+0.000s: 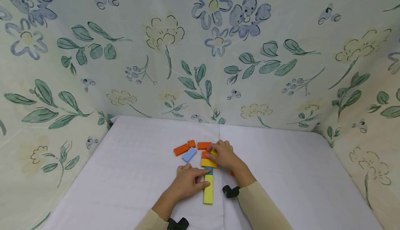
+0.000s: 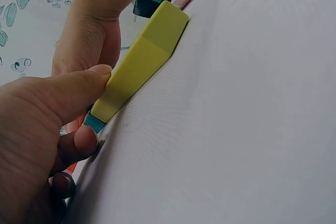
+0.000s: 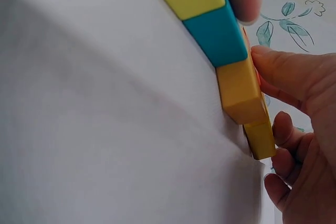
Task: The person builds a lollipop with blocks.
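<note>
Floral cloth (image 1: 140,11) rises behind and at both sides of the table (image 1: 109,181), which carries a white cover. Near the middle, smooth flat-faced blocks form a row running away from the person. Nearest is the long yellow block (image 1: 209,193), slim and square-edged; end to end with it comes a short teal block (image 1: 209,172), then an amber block (image 1: 208,164) set crosswise and wider than the teal. Just beyond lie a red-orange block (image 1: 204,154) and a yellow block (image 1: 214,152), partly covered by fingers. Past them is an orange bar (image 1: 203,145); to its left are another orange bar, a small orange block (image 1: 191,143) and a pale blue block (image 1: 189,154).

Both hands work low over the row. The left hand (image 1: 186,183) is loosely spread and grips nothing, forefinger reaching straight to the teal block, thumb against the long yellow block. The right hand (image 1: 225,156) arches in from the right, thumb and bent forefinger pinching the red-orange block; how firmly, I cannot tell.
</note>
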The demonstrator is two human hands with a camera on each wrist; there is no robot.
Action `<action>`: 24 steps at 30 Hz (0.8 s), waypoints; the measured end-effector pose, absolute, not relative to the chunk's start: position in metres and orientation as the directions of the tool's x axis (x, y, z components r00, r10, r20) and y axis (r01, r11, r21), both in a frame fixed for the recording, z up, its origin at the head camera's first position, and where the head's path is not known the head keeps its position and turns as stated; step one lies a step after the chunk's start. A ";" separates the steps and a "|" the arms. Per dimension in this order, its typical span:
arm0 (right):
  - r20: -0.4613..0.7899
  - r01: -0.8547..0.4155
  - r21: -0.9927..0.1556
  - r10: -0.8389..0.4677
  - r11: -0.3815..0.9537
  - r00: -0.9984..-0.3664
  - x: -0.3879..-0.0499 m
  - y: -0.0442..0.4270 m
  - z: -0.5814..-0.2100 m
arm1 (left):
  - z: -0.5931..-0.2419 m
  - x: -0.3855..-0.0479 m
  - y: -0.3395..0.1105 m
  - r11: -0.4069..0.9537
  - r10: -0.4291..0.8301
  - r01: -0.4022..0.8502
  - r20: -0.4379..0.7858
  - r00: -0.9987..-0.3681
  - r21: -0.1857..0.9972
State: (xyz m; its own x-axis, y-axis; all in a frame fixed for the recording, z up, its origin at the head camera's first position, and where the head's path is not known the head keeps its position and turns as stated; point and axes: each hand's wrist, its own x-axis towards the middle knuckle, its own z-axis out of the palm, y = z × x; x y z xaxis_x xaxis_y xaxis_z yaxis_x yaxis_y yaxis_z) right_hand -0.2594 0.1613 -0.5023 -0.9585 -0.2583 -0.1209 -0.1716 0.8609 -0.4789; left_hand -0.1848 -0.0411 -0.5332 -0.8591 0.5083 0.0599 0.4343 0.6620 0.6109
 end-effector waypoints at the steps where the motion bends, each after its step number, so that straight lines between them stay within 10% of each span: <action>1: -0.119 -0.176 -0.480 -0.262 0.859 -0.958 -0.260 0.161 -0.502 | -0.533 -0.185 -0.041 0.662 0.509 0.435 0.060 -0.859 0.610; 14: -0.114 -0.173 -0.478 -0.255 0.861 -0.960 -0.260 0.163 -0.505 | -0.535 -0.185 -0.041 0.663 0.511 0.444 0.069 -0.857 0.602; 24: -0.072 0.033 -0.577 -0.011 0.816 -0.997 -0.257 0.177 -0.511 | -0.533 -0.185 -0.041 0.671 0.505 0.431 0.054 -0.861 0.603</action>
State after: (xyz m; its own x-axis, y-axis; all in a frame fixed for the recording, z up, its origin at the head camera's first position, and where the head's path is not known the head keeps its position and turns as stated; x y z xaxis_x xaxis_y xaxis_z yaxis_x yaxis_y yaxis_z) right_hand -0.2566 0.1766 -0.5112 -0.9973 -0.0109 -0.0725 0.0330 0.8160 -0.5771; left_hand -0.1847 -0.0409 -0.5334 -0.8615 0.5049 0.0545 0.4315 0.6712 0.6027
